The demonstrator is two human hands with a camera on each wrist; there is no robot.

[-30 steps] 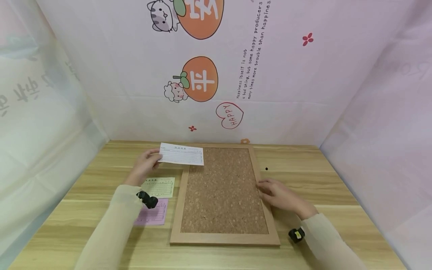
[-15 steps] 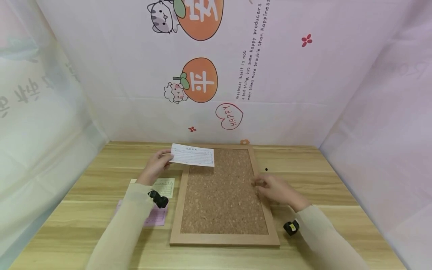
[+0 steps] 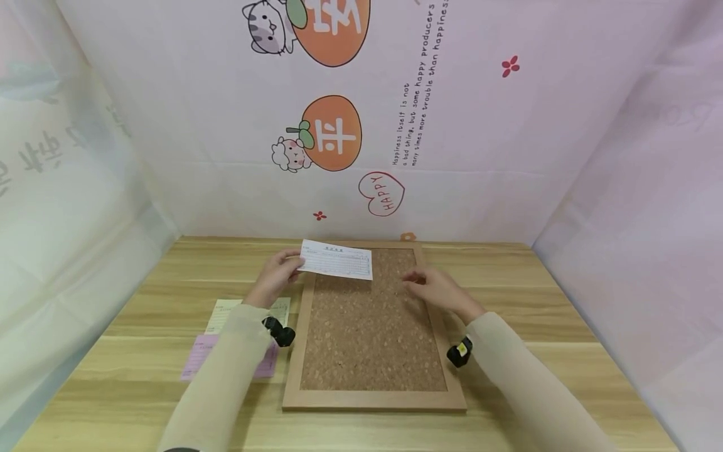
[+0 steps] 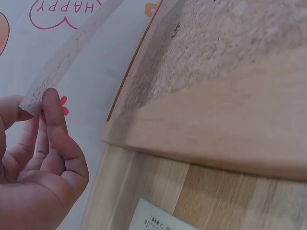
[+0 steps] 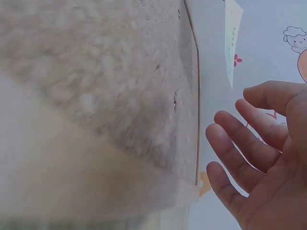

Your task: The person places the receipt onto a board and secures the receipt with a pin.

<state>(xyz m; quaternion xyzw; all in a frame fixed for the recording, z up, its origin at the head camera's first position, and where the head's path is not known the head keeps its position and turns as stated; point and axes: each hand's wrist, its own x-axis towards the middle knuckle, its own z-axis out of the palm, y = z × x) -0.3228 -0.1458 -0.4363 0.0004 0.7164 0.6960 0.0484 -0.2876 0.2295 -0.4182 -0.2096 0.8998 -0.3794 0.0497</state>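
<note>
A wood-framed cork board (image 3: 369,326) lies flat on the table. My left hand (image 3: 280,274) pinches the left end of a white printed slip (image 3: 337,258) and holds it over the board's far left corner; the left wrist view shows the slip (image 4: 72,52) between thumb and forefinger (image 4: 53,108). My right hand (image 3: 432,289) hovers over the board's far right part, fingers relaxed and spread, holding nothing. In the right wrist view, the open palm (image 5: 261,158) is near the slip's edge (image 5: 231,40) above the cork (image 5: 110,86).
A cream printed slip (image 3: 226,311) and a pink slip (image 3: 198,358) lie on the wooden table (image 3: 169,263) left of the board, partly under my left sleeve. Fabric walls with cartoon prints close in the back and both sides. Bare wood lies right of the board.
My left hand carried the white slip to the right, further over the board. My right hand left the board's right frame and rose forward and left toward the slip.
</note>
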